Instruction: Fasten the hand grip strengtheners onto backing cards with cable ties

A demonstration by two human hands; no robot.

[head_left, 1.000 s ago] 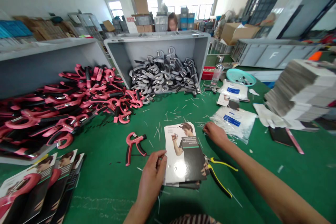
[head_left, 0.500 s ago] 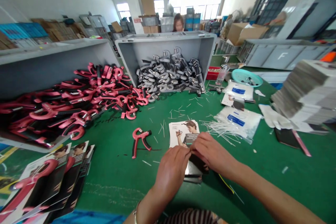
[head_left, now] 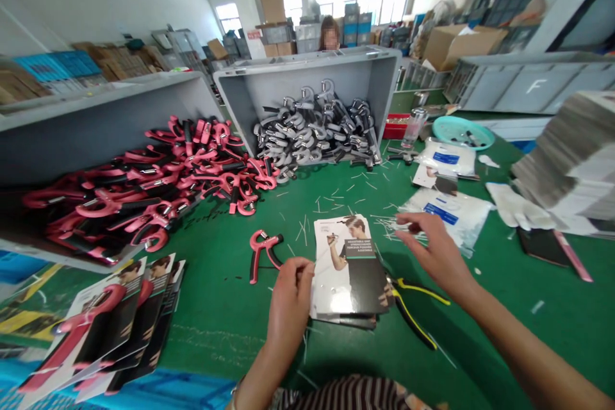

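A stack of printed cards (head_left: 343, 275) lies on the green table in front of me, the top one showing a person with a hand gripper. My left hand (head_left: 291, 291) rests at the stack's left edge with its fingers curled together; what they hold, if anything, is hidden. Over the loose white cable ties (head_left: 384, 225), my right hand (head_left: 430, 246) reaches with fingers apart. Yellow-and-black cutting pliers (head_left: 408, 307) lie just right of the cards, jaws against them. One pink-and-black hand gripper (head_left: 264, 250) lies left of the stack.
Pink hand grippers (head_left: 192, 166) spill from a grey crate (head_left: 120, 99) at left. Grey ones (head_left: 312, 128) fill another crate (head_left: 307, 61). Several carded grippers (head_left: 100, 320) lie front left. Plastic bags (head_left: 449, 221), a glove (head_left: 516, 205) and a paper stack (head_left: 567, 147) stand right. A person (head_left: 330, 32) is behind.
My hands have parted from over the cards. The right moved to the cable ties, the left to the stack's left edge. The top card and pliers are now uncovered; the view shifted slightly.
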